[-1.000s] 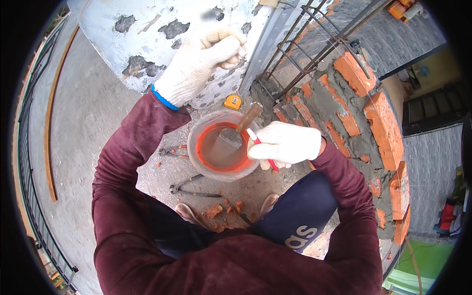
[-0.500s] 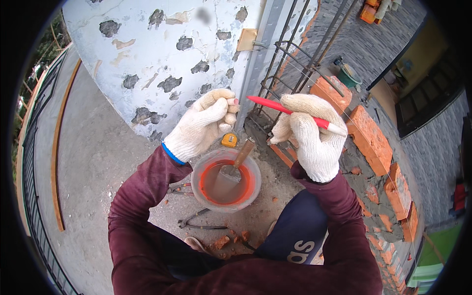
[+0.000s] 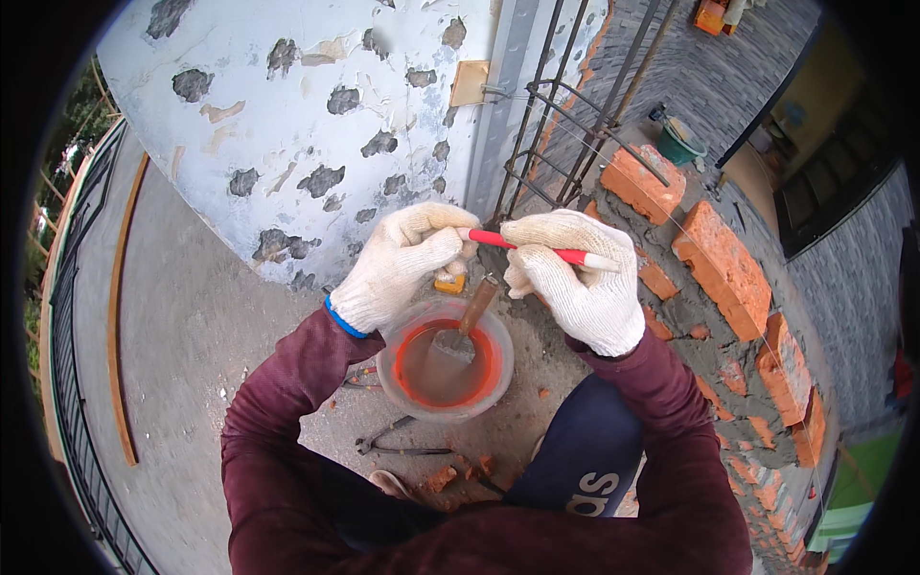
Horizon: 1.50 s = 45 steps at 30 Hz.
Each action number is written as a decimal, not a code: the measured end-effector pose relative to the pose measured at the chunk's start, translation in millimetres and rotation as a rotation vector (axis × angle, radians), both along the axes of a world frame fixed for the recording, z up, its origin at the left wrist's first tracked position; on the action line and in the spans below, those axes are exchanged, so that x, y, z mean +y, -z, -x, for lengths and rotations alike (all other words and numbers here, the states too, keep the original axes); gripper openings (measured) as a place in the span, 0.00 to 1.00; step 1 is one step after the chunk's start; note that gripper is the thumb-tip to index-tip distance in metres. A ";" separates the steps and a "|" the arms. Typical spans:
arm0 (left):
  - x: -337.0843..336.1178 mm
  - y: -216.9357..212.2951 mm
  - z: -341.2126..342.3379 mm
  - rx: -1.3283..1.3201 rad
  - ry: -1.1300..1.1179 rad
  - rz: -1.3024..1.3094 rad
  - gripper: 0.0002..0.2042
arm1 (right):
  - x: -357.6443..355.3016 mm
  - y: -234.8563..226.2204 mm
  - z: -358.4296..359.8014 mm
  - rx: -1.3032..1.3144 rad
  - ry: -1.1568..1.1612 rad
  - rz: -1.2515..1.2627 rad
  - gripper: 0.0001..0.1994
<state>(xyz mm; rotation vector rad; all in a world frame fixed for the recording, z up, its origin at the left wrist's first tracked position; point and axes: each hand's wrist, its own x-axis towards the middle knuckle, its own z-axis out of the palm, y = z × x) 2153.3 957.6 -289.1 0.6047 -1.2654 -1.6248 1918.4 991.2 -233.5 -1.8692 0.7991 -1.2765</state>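
Observation:
Both of my hands wear white knit gloves and meet above a round plastic bowl (image 3: 401, 388) of orange-red liquid. My right hand (image 3: 575, 283) grips a thin red stick-like tool (image 3: 537, 249) with a pale tip pointing right. My left hand (image 3: 407, 264) pinches the tool's left end. A trowel (image 3: 460, 335) with a wooden handle stands in the bowl, its blade under the liquid. The bowl sits on the concrete floor in front of my knees.
A patchy white wall (image 3: 287, 125) rises ahead, with a rebar cage (image 3: 575, 134) beside it. A low course of red bricks (image 3: 724, 268) in mortar runs along the right. Pliers (image 3: 393, 443) and brick bits lie by my feet. A railing (image 3: 67, 383) edges the left.
My right hand rose from the bowl with the red tool. My left hand came off the wall and took hold of the tool's left end. The view tilted upward.

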 end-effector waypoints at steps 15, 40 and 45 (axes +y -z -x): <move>-31.5 11.8 -7.8 -0.516 -0.135 0.265 0.20 | -61.1 37.5 -3.2 0.114 0.006 -0.454 0.13; -98.7 32.2 62.8 0.429 -0.162 -0.234 0.24 | -161.3 -83.6 -4.7 1.209 0.546 0.614 0.21; -136.0 19.6 147.3 0.707 -0.112 -0.302 0.20 | -283.6 -87.5 31.0 1.753 0.508 0.140 0.21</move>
